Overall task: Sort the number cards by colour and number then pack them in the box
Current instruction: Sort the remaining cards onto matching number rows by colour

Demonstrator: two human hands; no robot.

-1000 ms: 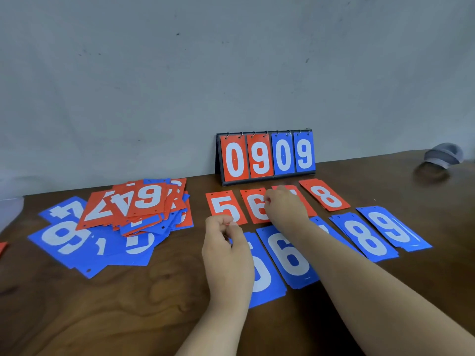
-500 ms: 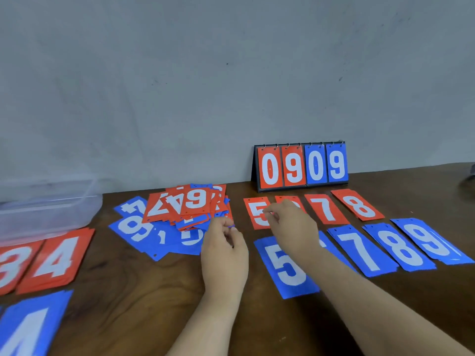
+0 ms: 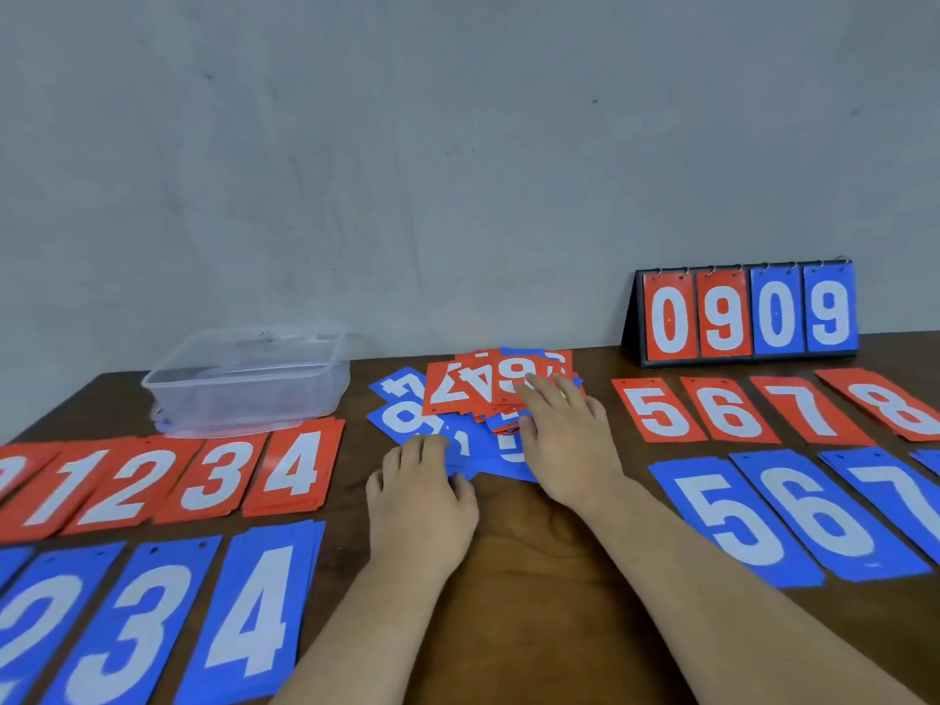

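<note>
A loose heap of mixed red and blue number cards (image 3: 460,396) lies mid-table near the wall. My right hand (image 3: 562,435) rests flat on the heap with its fingers spread. My left hand (image 3: 419,493) sits at the heap's near left edge, fingertips touching a blue card. Sorted red cards 1 to 4 (image 3: 198,475) and blue cards 2 to 4 (image 3: 152,618) lie in rows on the left. Red cards 5 to 8 (image 3: 763,409) and blue cards 5 to 7 (image 3: 793,516) lie on the right. A clear plastic box (image 3: 244,381) stands at the back left.
A flip scoreboard (image 3: 747,315) reading 0909 stands against the wall at the back right. The brown wooden table (image 3: 534,541) shows bare wood between my forearms. A grey wall closes off the back.
The view has swung left, bringing the box and the left-hand rows into sight. My right hand left the red 5 and 6 cards and now lies on the heap; my left hand opened out.
</note>
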